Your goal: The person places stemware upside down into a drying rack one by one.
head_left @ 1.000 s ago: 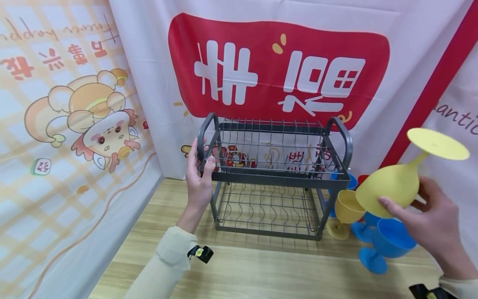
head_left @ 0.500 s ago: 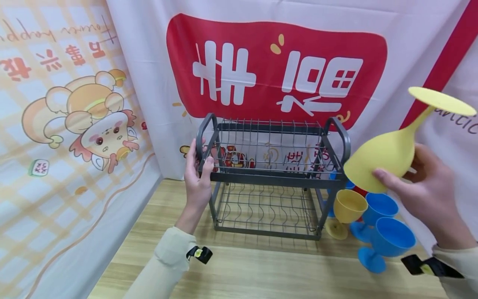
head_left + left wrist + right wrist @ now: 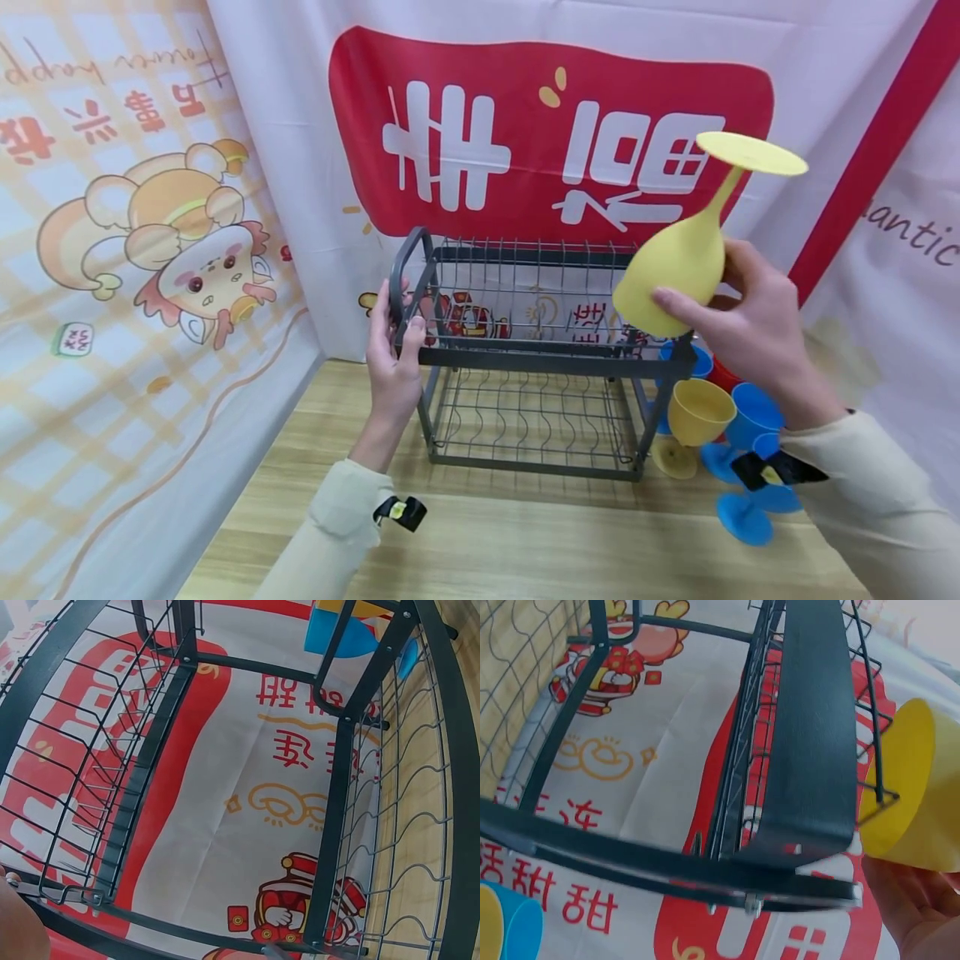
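A dark grey two-tier dish rack (image 3: pixel 555 360) stands on the wooden table. My left hand (image 3: pixel 395 362) grips its upper left side by the handle, thumb over the front corner. Over the right end of the top tier, my right hand (image 3: pixel 757 333) holds a yellow plastic goblet (image 3: pixel 678 267) by its bowl. The goblet is upside down and tilted, its foot up to the right and its mouth toward the rack. The right wrist view shows the yellow goblet (image 3: pixel 937 802) with its rim right at the rack's top wires.
Right of the rack stand another yellow goblet (image 3: pixel 701 412), blue goblets (image 3: pixel 753 412) and a red one (image 3: pixel 723 377), partly hidden by my right arm. A printed cloth (image 3: pixel 285 100) hangs behind the rack and along the left side of the wooden table (image 3: pixel 480 542).
My right hand has carried the yellow goblet up and to the left, from above the other goblets to over the rack's right end. The left hand keeps its grip on the rack.
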A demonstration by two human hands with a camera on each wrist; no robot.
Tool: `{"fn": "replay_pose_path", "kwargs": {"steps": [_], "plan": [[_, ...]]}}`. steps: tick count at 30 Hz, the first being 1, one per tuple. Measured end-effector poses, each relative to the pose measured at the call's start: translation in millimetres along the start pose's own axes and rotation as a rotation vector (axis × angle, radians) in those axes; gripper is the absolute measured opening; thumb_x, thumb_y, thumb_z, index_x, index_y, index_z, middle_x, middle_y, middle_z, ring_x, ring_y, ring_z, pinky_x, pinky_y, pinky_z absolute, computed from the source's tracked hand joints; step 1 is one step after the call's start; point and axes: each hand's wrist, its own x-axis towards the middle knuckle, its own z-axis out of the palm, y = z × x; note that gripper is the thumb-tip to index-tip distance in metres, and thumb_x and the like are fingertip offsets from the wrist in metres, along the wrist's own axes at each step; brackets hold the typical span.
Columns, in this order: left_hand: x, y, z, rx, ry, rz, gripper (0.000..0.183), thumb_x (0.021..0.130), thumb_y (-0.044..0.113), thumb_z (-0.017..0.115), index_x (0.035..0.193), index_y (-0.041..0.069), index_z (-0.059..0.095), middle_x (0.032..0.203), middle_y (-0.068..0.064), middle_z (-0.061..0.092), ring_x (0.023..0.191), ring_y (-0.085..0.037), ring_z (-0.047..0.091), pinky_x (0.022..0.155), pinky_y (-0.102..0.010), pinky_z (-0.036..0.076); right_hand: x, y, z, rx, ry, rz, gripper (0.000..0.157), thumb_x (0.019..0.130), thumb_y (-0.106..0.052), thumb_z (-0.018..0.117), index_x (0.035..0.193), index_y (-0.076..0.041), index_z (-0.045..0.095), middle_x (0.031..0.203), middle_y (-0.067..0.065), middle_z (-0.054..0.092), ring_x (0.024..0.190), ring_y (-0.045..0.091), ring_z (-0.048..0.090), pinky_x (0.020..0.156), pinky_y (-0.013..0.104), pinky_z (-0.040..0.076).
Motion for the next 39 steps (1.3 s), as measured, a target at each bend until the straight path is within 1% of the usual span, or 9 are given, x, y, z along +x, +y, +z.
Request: {"fn": "replay_pose_path", "kwargs": {"steps": [5,9,11,14,16,18,25,32,39], "plan": [[-1.0,0.1,0.6,-0.001,-0.001,0.007,0.064,0.109,0.018,0.053,0.168,0.027,0.029,0.166,0.012,0.047,0.153,-0.019,0.044,0.123,-0.037,0.046,13,-8,13.5,-0.003,-0.05,0.027,0.076,0.093,-0.041,0.081,0.155,-0.013,0.048,0.146,0.015,0.061,0.117,0.025,0.061,0.075,0.0,0.047],[-1.1,0.2,0.8,-0.006,0.001,0.004,0.064,0.109,0.019,0.053,0.167,0.029,0.029,0.164,0.015,0.048,0.154,-0.024,0.043,0.119,-0.031,0.048,25,-12,23.9,-0.016,-0.076,0.065,0.081,0.093,-0.049,0.079,0.156,-0.011,0.045,0.147,0.017,0.06,0.122,0.034,0.06,0.074,0.004,0.047],[-0.8,0.0,0.9,-0.009,0.002,0.001,0.063,0.109,0.019,0.054,0.167,0.03,0.03,0.163,0.017,0.048,0.154,-0.025,0.043,0.118,-0.029,0.049,30,-12,29.6,-0.021,-0.086,0.09,0.085,0.092,-0.054,0.078,0.157,-0.012,0.044,0.148,0.016,0.059,0.125,0.034,0.059,0.079,0.012,0.052],[-0.3,-0.7,1.3,-0.008,0.003,0.001,0.063,0.109,0.018,0.053,0.167,0.029,0.03,0.163,0.017,0.048,0.153,-0.024,0.044,0.116,-0.026,0.05,36,-14,37.4,-0.022,-0.107,0.123,0.089,0.091,-0.057,0.078,0.159,-0.012,0.041,0.148,0.016,0.058,0.127,0.034,0.058,0.087,0.035,0.062],[0.2,-1.0,1.7,-0.005,0.002,0.003,0.063,0.109,0.018,0.053,0.167,0.029,0.03,0.163,0.017,0.048,0.153,-0.022,0.044,0.117,-0.027,0.05,40,-14,42.0,-0.027,-0.123,0.145,0.09,0.091,-0.057,0.078,0.159,-0.012,0.04,0.148,0.016,0.057,0.128,0.035,0.057,0.093,0.049,0.063],[0.5,-0.8,2.3,-0.003,0.001,0.006,0.063,0.109,0.019,0.053,0.167,0.028,0.03,0.163,0.016,0.048,0.153,-0.022,0.044,0.119,-0.032,0.049,42,-14,45.4,-0.032,-0.14,0.168,0.09,0.09,-0.054,0.08,0.159,-0.011,0.039,0.148,0.017,0.056,0.129,0.037,0.057,0.096,0.059,0.062],[1.2,0.1,2.3,0.003,0.021,0.0,0.062,0.109,0.019,0.053,0.166,0.028,0.032,0.161,0.017,0.05,0.151,-0.017,0.046,0.124,-0.051,0.044,46,-17,51.6,-0.084,-0.213,0.233,0.092,0.09,-0.047,0.083,0.159,-0.009,0.035,0.147,0.019,0.055,0.127,0.04,0.059,0.097,0.06,0.062],[1.8,-0.1,0.7,0.005,0.03,-0.004,0.062,0.109,0.019,0.053,0.166,0.029,0.033,0.161,0.018,0.05,0.149,-0.011,0.047,0.124,-0.051,0.043,51,-17,56.0,-0.144,-0.311,0.296,0.091,0.091,-0.048,0.081,0.156,-0.006,0.034,0.144,0.022,0.055,0.126,0.042,0.058,0.097,0.059,0.062],[2.1,-2.0,2.5,-0.002,0.022,0.009,0.062,0.108,0.018,0.054,0.166,0.026,0.034,0.161,0.015,0.051,0.152,-0.023,0.046,0.124,-0.048,0.044,54,-13,55.5,-0.17,-0.377,0.345,0.095,0.091,-0.05,0.081,0.158,-0.005,0.031,0.144,0.023,0.052,0.126,0.042,0.056,0.1,0.059,0.06]]}}
